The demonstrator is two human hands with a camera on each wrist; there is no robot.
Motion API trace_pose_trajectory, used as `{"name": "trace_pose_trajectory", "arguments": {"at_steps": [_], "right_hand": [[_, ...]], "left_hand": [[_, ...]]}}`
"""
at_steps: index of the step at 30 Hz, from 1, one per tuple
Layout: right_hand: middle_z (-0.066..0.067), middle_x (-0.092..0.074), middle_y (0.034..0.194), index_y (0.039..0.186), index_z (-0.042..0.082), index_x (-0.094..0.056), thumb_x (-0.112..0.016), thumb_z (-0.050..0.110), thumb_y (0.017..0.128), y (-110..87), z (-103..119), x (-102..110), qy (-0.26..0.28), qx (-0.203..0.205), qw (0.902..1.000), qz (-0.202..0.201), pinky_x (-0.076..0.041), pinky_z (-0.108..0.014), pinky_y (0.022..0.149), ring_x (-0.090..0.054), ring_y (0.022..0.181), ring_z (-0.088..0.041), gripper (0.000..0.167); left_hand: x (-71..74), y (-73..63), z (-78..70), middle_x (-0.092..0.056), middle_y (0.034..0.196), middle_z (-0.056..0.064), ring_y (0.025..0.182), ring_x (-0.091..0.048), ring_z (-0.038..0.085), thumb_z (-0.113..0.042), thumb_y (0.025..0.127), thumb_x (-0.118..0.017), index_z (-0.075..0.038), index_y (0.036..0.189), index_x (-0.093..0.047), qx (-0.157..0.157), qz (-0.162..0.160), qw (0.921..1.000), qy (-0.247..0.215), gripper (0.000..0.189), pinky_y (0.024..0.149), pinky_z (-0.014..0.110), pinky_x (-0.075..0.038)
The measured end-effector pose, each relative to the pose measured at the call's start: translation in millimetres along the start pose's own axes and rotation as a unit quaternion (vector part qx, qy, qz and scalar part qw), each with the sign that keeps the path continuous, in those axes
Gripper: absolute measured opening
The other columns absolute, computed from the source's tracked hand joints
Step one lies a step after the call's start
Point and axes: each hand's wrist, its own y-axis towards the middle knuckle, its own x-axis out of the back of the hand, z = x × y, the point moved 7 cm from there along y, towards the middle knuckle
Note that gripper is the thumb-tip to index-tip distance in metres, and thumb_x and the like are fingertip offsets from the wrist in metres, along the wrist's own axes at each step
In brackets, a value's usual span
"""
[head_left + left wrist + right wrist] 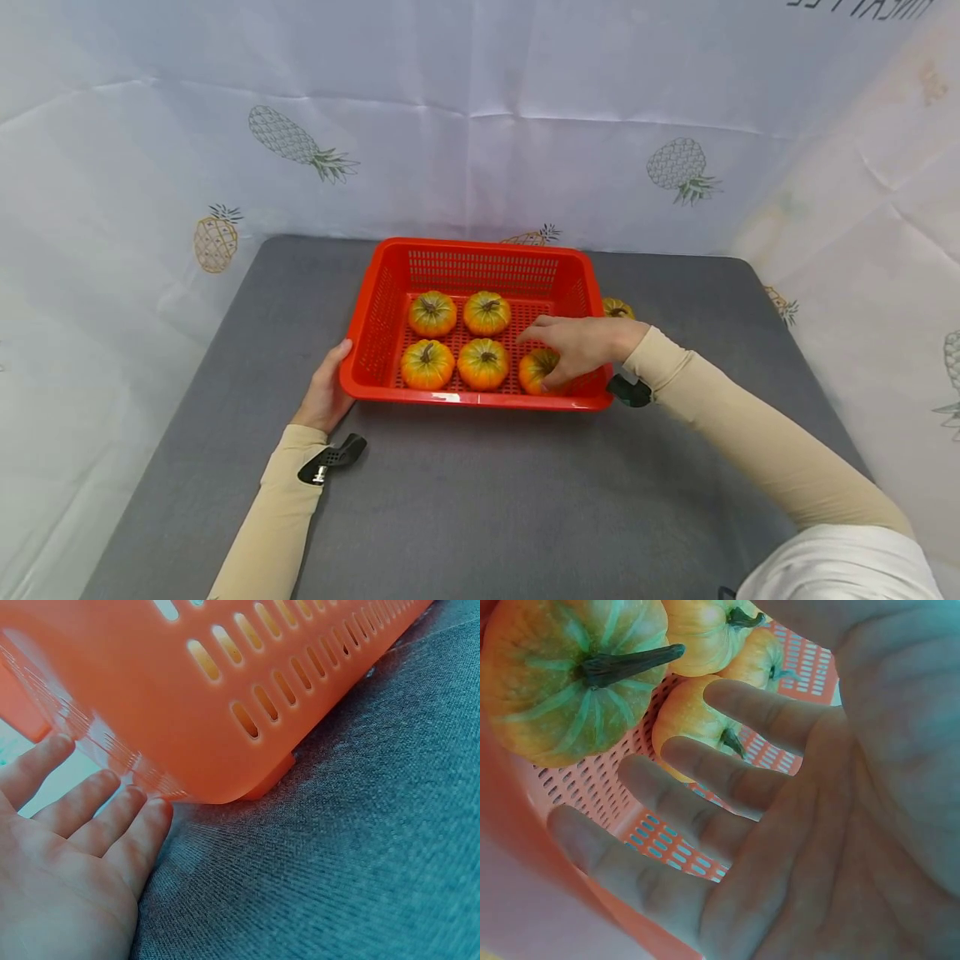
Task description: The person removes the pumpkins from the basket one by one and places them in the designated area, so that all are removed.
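1. Red basket (480, 247) stands on the grey surface (480, 483); five pumpkins (483, 364) inside: two at the back, three along the front.
2. Left hand (326, 392): fingers extended, touching the basket's left end, not curled round it.
3. Right hand (577, 343): reaches over the basket's right end, fingers spread and gripping nothing, above the front right pumpkin (534, 371). Contact with that pumpkin: cannot tell.
4. Sixth pumpkin (617, 308) sits outside, just beside the basket's right end, partly hidden by rim and arm.
5. Progress (judgement): filling looks well along, five in; front row appears complete.
6. Left over (judgement): at least the outside pumpkin. Bare basket floor shows at back right, seemingly room for it.
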Motion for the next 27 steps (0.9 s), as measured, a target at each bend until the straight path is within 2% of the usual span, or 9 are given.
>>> {"name": "trace_pose_trajectory", "arguments": {"at_steps": [9,14,20,27], "right_hand": [[-0.01,-0.04,0.154,0.152,0.014,-0.042,-0.076,0.033,0.09,2.9,1,-3,-0.002,0.008,0.9999,0.008,-0.046,-0.046,0.111,-0.048,0.133,-0.024,0.074],[-0.011,-0.041,0.153,0.151,0.014,-0.043,-0.077,0.034,0.089,5.7,1,-2,-0.013,0.013,0.9998,0.005,-0.045,-0.047,0.111,-0.044,0.138,-0.027,0.073],[-0.01,-0.038,0.156,0.151,0.016,-0.043,-0.077,0.035,0.089,9.4,-3,-1,-0.012,0.002,0.9998,0.013,-0.043,-0.047,0.113,-0.038,0.144,-0.028,0.073],[-0.009,-0.039,0.156,0.152,0.017,-0.042,-0.076,0.037,0.089,14.4,-5,-2,-0.02,-0.012,0.9991,0.036,-0.043,-0.047,0.113,-0.042,0.14,-0.025,0.074]], "left_hand": [[1.2,0.4,0.0,-0.064,0.113,-0.004,0.101,-0.061,0.01,-0.043,0.106,-0.04,-0.012,0.134,-0.048,0.001,0.0,1.0,0.006,0.043,0.09,0.027,-0.052],[1.6,1.1,0.1,-0.064,0.115,-0.002,0.103,-0.06,0.012,-0.043,0.106,-0.04,-0.009,0.137,-0.046,0.0,-0.001,0.9999,0.012,0.047,0.092,0.028,-0.052],[1.6,1.2,-0.9,-0.063,0.117,-0.002,0.104,-0.06,0.012,-0.044,0.106,-0.04,-0.011,0.137,-0.047,0.001,-0.003,0.9999,0.014,0.046,0.092,0.027,-0.052],[1.9,1.9,-0.9,-0.063,0.116,-0.003,0.103,-0.06,0.011,-0.044,0.106,-0.04,-0.012,0.136,-0.047,0.006,-0.005,0.9999,0.01,0.044,0.092,0.027,-0.052]]}}
